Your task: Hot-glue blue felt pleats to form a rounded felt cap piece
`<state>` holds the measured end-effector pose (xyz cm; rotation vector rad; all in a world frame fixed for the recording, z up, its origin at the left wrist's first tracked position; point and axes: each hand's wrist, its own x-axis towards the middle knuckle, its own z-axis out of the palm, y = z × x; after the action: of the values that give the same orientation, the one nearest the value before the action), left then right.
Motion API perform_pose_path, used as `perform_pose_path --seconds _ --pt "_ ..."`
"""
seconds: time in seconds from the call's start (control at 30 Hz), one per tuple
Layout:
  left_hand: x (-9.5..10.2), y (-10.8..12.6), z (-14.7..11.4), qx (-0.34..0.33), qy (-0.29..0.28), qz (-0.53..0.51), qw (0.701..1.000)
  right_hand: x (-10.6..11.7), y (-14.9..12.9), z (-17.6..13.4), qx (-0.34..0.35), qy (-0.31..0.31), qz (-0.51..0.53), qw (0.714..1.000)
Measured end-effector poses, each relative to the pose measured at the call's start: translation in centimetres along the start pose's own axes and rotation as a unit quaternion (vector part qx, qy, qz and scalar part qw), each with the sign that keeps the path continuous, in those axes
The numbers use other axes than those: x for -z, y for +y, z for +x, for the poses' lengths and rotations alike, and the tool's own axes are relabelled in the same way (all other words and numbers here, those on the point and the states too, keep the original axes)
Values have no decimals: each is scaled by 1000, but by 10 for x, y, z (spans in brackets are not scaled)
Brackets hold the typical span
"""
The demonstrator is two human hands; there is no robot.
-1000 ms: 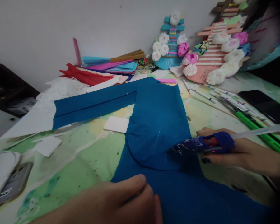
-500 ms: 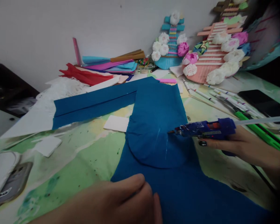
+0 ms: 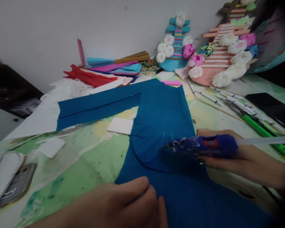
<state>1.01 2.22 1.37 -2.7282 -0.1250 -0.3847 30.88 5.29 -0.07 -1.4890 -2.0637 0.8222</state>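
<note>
A pale wall (image 3: 49,34) stands behind a table (image 3: 97,158) with a green, paint-stained top. On the dark phone case (image 3: 23,180) at lower left is a small white mark, too blurred to read; a white rounded piece (image 3: 6,174) partly overlaps the case. The glue gun (image 3: 194,145) is right of centre, above the rounded part of the blue paper (image 3: 166,110). Its long axis runs nearly level from side to side, nozzle pointing left, with a clear glue stick (image 3: 266,140) out of its right end and a small red light showing. Whether the nozzle touches the paper cannot be told. Thin pale lines mark the paper just beside the nozzle. The right hand (image 3: 239,167) is gripping the gun; the left hand (image 3: 133,205) lies near the bottom edge over the paper, fingers curled, and whether it pinches anything cannot be told. A dark shelf (image 3: 7,82) at far left holds a pale bundle (image 3: 26,106). At the back, a blue guitar (image 3: 172,66) and a pink guitar (image 3: 205,76) carry paper flowers.
</note>
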Motion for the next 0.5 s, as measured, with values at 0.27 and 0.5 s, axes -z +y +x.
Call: perform_pose_path --seconds 0.27,0.5 --pt "3 12 2 44 -67 12 997 -17 -34 16 189 -101 -108 971" --pt "0 5 3 6 -41 21 999 -19 -36 22 178 -52 -144 972"
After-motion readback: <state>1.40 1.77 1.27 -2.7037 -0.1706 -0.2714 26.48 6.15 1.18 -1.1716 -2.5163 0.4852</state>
